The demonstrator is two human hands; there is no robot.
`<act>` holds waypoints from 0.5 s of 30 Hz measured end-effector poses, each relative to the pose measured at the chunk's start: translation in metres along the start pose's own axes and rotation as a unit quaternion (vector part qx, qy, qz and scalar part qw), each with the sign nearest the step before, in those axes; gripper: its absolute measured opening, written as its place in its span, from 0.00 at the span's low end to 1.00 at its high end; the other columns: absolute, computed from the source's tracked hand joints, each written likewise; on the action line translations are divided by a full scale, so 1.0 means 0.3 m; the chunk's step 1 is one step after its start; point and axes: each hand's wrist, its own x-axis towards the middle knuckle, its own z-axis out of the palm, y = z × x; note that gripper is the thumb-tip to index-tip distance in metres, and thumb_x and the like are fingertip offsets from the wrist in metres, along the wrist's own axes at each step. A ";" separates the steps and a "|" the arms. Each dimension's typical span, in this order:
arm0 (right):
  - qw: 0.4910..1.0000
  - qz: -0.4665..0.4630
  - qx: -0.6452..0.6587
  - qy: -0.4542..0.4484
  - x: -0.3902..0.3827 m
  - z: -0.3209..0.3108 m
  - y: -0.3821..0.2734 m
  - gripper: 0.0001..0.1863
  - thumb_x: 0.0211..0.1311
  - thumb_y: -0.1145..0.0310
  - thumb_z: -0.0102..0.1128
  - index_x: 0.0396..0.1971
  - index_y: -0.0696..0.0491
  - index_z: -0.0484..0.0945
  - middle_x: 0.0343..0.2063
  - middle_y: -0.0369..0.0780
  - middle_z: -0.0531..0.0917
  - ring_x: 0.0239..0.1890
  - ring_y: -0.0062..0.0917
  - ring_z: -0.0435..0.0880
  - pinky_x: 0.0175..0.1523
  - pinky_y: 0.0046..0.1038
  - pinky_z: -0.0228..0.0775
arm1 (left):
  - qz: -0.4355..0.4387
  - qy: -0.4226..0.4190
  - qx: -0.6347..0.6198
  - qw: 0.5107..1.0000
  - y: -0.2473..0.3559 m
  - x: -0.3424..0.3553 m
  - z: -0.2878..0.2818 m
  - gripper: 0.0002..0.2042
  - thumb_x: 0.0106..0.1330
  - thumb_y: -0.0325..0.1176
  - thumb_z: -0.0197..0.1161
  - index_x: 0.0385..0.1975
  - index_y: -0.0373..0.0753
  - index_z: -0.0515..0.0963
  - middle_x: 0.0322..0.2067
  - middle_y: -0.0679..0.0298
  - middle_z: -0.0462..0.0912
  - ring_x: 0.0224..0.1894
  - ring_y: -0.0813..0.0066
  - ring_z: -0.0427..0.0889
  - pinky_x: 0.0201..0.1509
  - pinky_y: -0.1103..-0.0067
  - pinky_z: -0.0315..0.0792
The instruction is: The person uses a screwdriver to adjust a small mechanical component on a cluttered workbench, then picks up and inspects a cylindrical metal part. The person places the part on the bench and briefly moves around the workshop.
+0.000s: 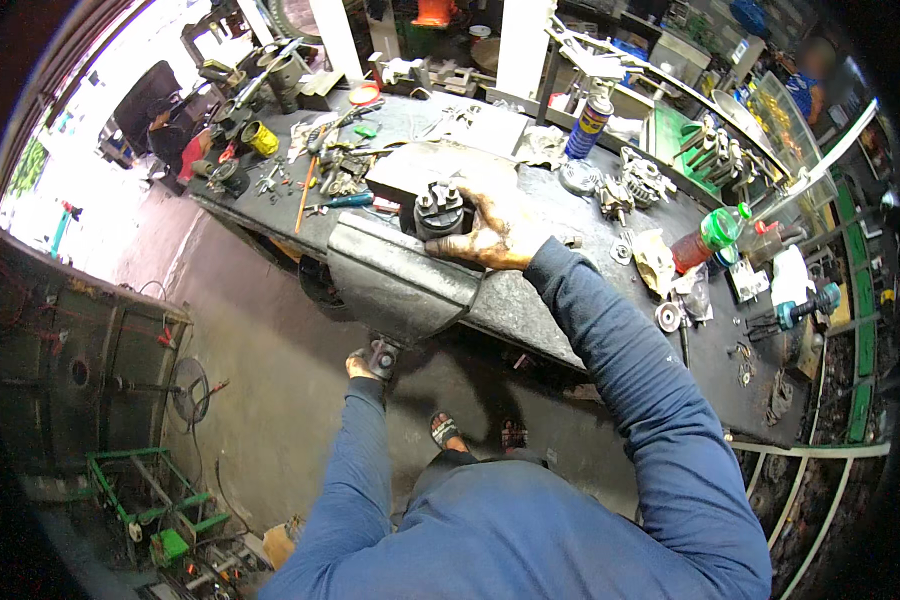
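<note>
A large grey bench vise point(402, 275) is mounted at the front edge of the bench. Between its jaws sits a dark, round starter solenoid point(438, 218) with terminal posts pointing up. My right hand point(495, 232), smeared with grease, grips the solenoid from the right, thumb near the front jaw and fingers curled at the far side. Below the front jaw, my left hand point(358, 364) is closed at the vise handle point(382, 360), by the end of the screw. The left fingers are partly hidden.
Loose hand tools point(345, 165) lie left of the vise. A blue spray can point(590, 122), alternator parts point(645, 180), a green-capped bottle point(712, 235) and a teal power tool point(810, 308) stand to the right. A green metal frame point(155, 500) lies on the floor. Another person point(805, 90) is at far right.
</note>
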 end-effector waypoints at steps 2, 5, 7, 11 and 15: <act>1.000 -0.015 -0.014 0.015 -0.008 -0.012 -0.019 0.42 0.43 0.44 0.80 0.58 0.52 0.80 0.56 0.49 0.82 0.60 0.45 0.79 0.66 0.41 0.70 | 0.014 0.009 0.050 0.999 0.047 0.051 0.020 0.11 0.66 0.39 0.54 0.36 0.37 0.77 0.32 0.59 0.82 0.37 0.55 0.81 0.46 0.61 0.80; 1.000 -0.019 0.016 0.013 -0.008 -0.009 -0.005 0.45 0.44 0.41 0.80 0.61 0.52 0.78 0.59 0.49 0.80 0.62 0.46 0.77 0.68 0.42 0.67 | -0.001 -0.020 0.131 0.991 0.196 0.097 0.049 0.10 0.65 0.40 0.56 0.27 0.42 0.75 0.27 0.62 0.78 0.31 0.59 0.78 0.41 0.60 0.78; 0.999 -0.025 -0.029 0.038 -0.028 0.022 0.070 0.46 0.45 0.41 0.79 0.63 0.50 0.76 0.60 0.49 0.78 0.65 0.45 0.75 0.70 0.44 0.65 | 0.002 -0.043 0.152 0.987 0.135 0.068 0.082 0.11 0.63 0.45 0.59 0.26 0.46 0.74 0.24 0.63 0.77 0.31 0.59 0.79 0.39 0.58 0.76; 0.986 -0.113 -0.058 0.104 -0.017 0.059 0.092 0.45 0.44 0.41 0.80 0.61 0.48 0.76 0.59 0.47 0.78 0.65 0.46 0.74 0.70 0.44 0.65 | -0.001 -0.057 0.147 0.988 0.018 0.004 0.032 0.12 0.63 0.47 0.56 0.30 0.44 0.74 0.29 0.59 0.77 0.33 0.55 0.81 0.39 0.55 0.76; 0.994 -0.063 -0.057 0.065 -0.004 0.076 0.087 0.47 0.42 0.38 0.79 0.61 0.49 0.76 0.59 0.50 0.77 0.66 0.49 0.72 0.70 0.47 0.64 | -0.029 -0.093 0.110 0.989 -0.114 0.013 -0.011 0.16 0.65 0.47 0.52 0.36 0.40 0.74 0.35 0.52 0.79 0.36 0.49 0.82 0.41 0.52 0.78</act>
